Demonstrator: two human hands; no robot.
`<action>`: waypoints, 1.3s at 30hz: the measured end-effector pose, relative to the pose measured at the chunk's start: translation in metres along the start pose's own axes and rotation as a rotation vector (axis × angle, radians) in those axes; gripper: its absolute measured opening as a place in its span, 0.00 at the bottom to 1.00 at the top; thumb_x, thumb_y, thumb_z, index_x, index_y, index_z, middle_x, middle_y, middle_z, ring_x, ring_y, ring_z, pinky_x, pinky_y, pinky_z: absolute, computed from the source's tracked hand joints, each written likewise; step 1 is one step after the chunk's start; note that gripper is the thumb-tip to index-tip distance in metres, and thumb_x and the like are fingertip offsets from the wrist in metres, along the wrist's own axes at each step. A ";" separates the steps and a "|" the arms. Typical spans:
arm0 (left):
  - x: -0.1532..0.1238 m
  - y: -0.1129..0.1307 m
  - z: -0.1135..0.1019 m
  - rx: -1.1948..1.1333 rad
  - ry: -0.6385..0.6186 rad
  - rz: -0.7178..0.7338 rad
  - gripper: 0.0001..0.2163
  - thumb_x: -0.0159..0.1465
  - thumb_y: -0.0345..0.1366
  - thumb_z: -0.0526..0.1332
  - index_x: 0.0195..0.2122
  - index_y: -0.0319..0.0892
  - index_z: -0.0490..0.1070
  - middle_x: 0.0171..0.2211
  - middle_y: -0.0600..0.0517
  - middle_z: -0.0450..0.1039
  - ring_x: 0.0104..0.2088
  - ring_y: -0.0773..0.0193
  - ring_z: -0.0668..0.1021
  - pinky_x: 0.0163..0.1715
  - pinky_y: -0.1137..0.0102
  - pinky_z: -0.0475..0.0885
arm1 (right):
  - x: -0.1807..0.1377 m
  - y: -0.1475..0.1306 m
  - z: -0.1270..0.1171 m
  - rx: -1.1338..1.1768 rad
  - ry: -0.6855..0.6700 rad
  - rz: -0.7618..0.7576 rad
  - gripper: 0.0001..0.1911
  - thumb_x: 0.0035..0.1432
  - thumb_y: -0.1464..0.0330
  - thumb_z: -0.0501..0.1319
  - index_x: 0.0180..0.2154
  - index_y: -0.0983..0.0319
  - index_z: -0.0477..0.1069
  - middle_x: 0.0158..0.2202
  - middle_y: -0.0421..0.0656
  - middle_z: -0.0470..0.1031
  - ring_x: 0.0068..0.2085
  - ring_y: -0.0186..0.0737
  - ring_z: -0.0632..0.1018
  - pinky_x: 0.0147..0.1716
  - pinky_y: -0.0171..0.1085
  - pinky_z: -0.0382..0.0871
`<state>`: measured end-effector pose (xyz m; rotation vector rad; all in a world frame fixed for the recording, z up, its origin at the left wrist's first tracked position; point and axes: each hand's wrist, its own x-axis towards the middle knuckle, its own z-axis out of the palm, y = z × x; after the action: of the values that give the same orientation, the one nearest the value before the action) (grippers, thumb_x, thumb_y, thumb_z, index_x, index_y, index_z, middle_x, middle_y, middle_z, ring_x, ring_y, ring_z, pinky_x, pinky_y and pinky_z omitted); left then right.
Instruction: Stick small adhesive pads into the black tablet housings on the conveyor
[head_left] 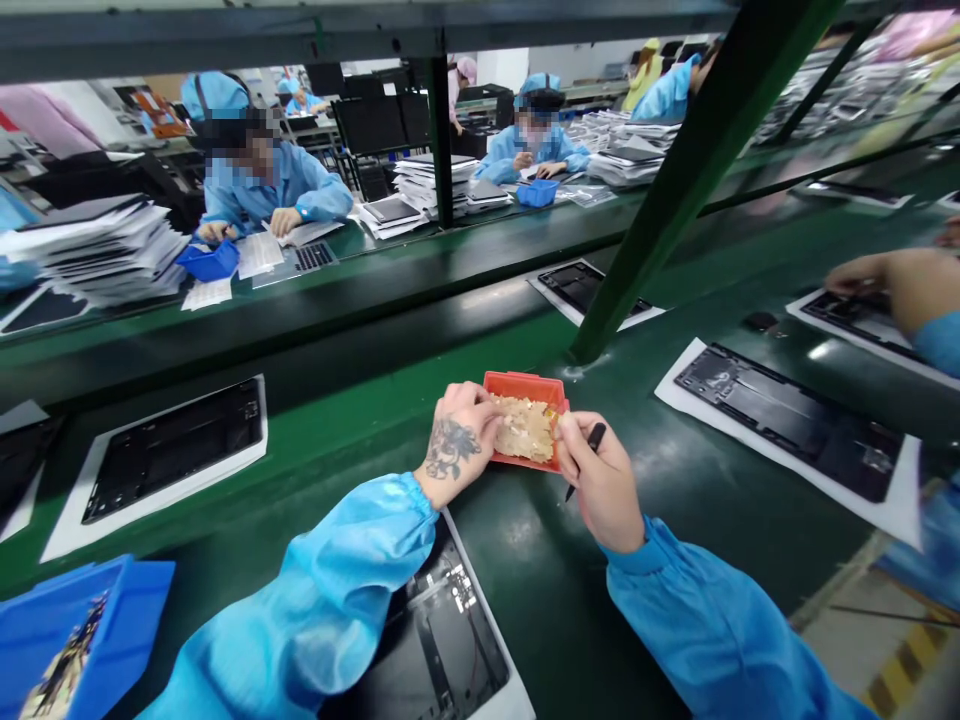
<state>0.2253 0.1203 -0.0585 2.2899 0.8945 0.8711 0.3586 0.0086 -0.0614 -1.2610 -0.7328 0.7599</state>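
Note:
A small red bin (523, 383) sits on the green bench in front of me, holding a light brown, crumbly-looking mass (525, 428) of small pieces. My left hand (456, 440) reaches over the bin's left rim, fingers bent and close together at the contents; whatever they pinch is hidden. At the right rim is my right hand (606, 485), closed around a slim black pen-like tool (596, 437) that slants downward. Its thumb and index finger meet by a small yellowish bit at the bin's edge. Below my left forearm lies a black tablet housing (450, 640), partly covered by the sleeve.
More black housings on white sheets lie at left (176, 450) and right (795, 420). A blue bin (142, 610) with small parts stands front left. A green post (660, 200) slants up beyond the red bin. A co-worker's hand (862, 275) works at far right; others sit opposite.

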 end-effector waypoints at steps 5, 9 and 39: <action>-0.001 0.007 0.000 -0.267 -0.120 -0.065 0.12 0.64 0.35 0.55 0.45 0.43 0.76 0.37 0.47 0.71 0.42 0.57 0.70 0.45 0.61 0.65 | -0.002 0.000 0.000 -0.027 -0.098 0.025 0.16 0.59 0.55 0.61 0.31 0.59 0.62 0.18 0.32 0.54 0.18 0.29 0.54 0.16 0.31 0.45; -0.012 0.014 -0.011 -0.917 -0.301 -0.326 0.11 0.60 0.41 0.62 0.37 0.40 0.76 0.37 0.50 0.74 0.38 0.61 0.75 0.43 0.67 0.67 | -0.005 -0.004 0.001 -0.073 -0.205 0.067 0.18 0.59 0.53 0.61 0.30 0.60 0.62 0.18 0.32 0.54 0.18 0.29 0.54 0.18 0.32 0.47; -0.032 0.026 -0.021 -0.531 -0.146 -0.091 0.07 0.62 0.32 0.60 0.33 0.40 0.78 0.33 0.49 0.75 0.36 0.64 0.76 0.39 0.71 0.69 | -0.007 0.004 -0.002 -0.388 -0.282 -0.146 0.09 0.58 0.64 0.61 0.30 0.62 0.76 0.27 0.41 0.72 0.30 0.39 0.73 0.31 0.36 0.67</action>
<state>0.2018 0.0851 -0.0389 1.8115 0.6071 0.7781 0.3559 0.0029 -0.0661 -1.4413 -1.2339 0.7031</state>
